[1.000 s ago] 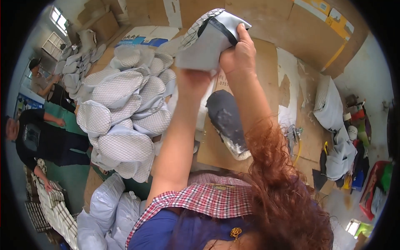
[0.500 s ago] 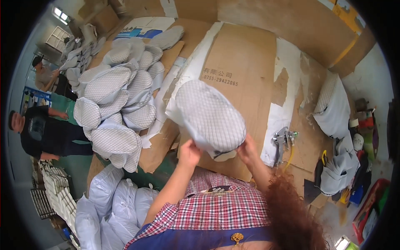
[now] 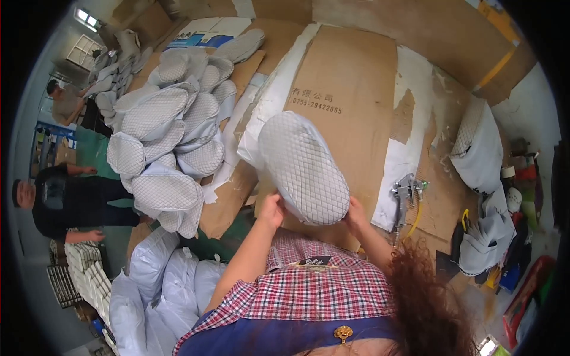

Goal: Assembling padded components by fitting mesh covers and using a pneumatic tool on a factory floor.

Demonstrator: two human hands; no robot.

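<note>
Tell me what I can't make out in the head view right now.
All in the head view:
Far side of the quilted piece: faces away.
Some fingers of the left hand and right hand: behind that piece.
Lower pieces in the pile: covered by upper ones.
What the bags hold: hidden by their plastic.
What the far person handles: too small.

A small production workshop, by the look of it.
Beside me, cardboard sheets (image 3: 356, 65) cover the workbench, with a hose-fed spray gun (image 3: 407, 191) on it, a heap of matching grey quilted pieces (image 3: 157, 115), stuffed plastic bags (image 3: 151, 261) alongside, and two co-workers (image 3: 77, 199) off left.
</note>
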